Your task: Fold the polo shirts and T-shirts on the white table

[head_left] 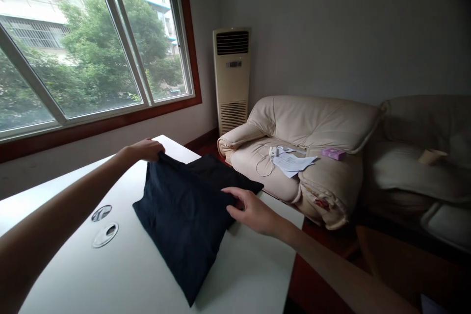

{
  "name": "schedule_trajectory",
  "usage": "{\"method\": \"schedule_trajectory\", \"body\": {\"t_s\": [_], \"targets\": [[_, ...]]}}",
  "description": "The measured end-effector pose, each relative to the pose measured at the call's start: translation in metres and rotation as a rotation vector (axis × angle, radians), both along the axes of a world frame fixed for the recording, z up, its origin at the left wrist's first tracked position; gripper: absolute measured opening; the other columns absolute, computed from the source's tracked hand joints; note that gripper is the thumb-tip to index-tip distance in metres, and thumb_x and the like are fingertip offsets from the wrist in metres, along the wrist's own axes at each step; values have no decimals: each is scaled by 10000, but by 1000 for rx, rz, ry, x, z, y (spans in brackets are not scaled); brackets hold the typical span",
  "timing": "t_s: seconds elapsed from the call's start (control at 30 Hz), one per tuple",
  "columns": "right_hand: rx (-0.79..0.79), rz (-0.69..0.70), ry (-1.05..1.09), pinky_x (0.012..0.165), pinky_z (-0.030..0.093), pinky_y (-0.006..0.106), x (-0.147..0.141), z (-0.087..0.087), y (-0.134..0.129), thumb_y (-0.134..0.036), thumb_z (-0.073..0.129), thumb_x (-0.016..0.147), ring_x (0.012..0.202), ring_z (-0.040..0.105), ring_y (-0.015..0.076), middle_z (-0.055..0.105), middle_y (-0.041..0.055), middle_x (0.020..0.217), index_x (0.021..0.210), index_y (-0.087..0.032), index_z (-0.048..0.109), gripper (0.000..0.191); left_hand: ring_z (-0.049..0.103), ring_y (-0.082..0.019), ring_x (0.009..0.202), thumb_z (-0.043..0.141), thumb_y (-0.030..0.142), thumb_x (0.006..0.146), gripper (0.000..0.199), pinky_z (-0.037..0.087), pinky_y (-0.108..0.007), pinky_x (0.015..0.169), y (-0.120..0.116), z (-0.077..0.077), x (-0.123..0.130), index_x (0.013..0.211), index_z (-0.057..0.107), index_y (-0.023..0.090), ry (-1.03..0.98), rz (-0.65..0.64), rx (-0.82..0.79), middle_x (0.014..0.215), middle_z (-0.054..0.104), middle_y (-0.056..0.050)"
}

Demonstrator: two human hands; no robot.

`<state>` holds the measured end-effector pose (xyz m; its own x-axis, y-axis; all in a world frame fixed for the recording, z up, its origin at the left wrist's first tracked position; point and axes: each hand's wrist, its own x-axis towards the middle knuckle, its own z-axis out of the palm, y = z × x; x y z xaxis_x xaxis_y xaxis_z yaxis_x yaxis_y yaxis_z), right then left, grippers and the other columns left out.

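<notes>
A dark navy folded cloth (184, 211), perhaps a garment, lies partly raised over the white table (243, 274). My left hand (149, 149) is closed on its far left corner and holds that edge up. At the cloth's right edge, my right hand (253, 208) has thumb and forefinger apart, with the edge near the gap between them. Behind the navy piece, a black folded cloth (224, 171) rests flat on the table; part of it is covered. Whether the two are joined cannot be made out.
Two round fittings, a cable-hole cover (105, 234) and a round hole (101, 213), sit in the tabletop at left. Beyond the table stands a cream sofa (316, 122) with papers (292, 163) and a pink box (333, 153). A tall air conditioner (232, 83) fills the corner.
</notes>
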<state>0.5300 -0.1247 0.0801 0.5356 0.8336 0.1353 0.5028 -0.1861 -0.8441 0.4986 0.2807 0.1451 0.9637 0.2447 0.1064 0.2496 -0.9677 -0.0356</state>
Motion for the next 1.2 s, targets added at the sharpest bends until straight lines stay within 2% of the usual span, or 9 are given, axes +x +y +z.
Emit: {"method": "schedule_trajectory", "body": {"t_s": [0.1,0.3,0.43,0.53,0.67,0.83,0.93,1.07,1.2], "targets": [[22,-18,-3,621,458,248,16,18,-8,-251,576,838,658,549,123,631,2,778,1326,-157,565,497,511,-104,782,661,66,696,87,320,-224,903,-11,29,25,756,686,124,159,-85,136,706,632,48],[95,11,89,577,448,224,44,46,-17,-281,584,846,616,532,104,577,-33,715,1317,-176,547,485,505,-101,735,639,72,730,40,323,-252,872,-30,70,73,733,677,61,256,-36,221,518,484,72],[155,27,177,607,502,236,66,48,-19,-267,599,817,621,542,95,597,-21,783,1291,-170,554,486,554,-136,851,624,36,715,106,320,-353,952,-42,78,107,800,679,3,256,-8,322,612,566,47],[222,-29,300,672,554,280,91,31,-20,-252,611,787,584,507,76,589,-31,800,1274,-182,559,495,556,-166,978,604,23,723,175,272,-428,1022,-51,71,133,881,668,-16,199,-9,307,796,661,-9],[195,-185,379,685,554,290,131,-24,-23,-198,567,755,600,537,97,596,-23,783,1193,-189,593,438,511,-247,1163,625,58,750,224,243,-462,1075,-70,29,159,969,672,49,75,-20,241,1111,671,-128],[16,-448,161,759,525,329,167,-115,-32,-127,508,671,784,629,187,623,16,788,1068,-150,597,408,441,-310,1280,594,255,861,453,324,-464,1052,-98,-67,164,1300,542,158,-59,-44,92,1393,511,-174],[60,-448,97,892,494,372,173,-146,-36,-162,490,696,972,628,227,654,68,927,1059,-150,574,372,411,-306,1327,532,379,915,484,287,-455,1097,-103,-121,151,1362,499,195,-57,-68,3,1463,455,-147],[19,-534,-113,944,472,431,162,-146,-35,-184,457,757,1040,596,263,627,130,1052,1139,-137,540,394,387,-331,1367,343,500,983,551,261,-497,1118,-97,-170,126,1416,451,175,-26,-4,-96,1501,414,-168],[11,-514,-502,1048,391,474,116,-112,-20,-239,478,847,1203,497,298,554,175,1241,1246,-151,530,412,279,-282,1443,289,495,1001,554,139,-491,1178,-90,-193,102,1437,414,176,-88,51,-157,1537,367,-155]]}}
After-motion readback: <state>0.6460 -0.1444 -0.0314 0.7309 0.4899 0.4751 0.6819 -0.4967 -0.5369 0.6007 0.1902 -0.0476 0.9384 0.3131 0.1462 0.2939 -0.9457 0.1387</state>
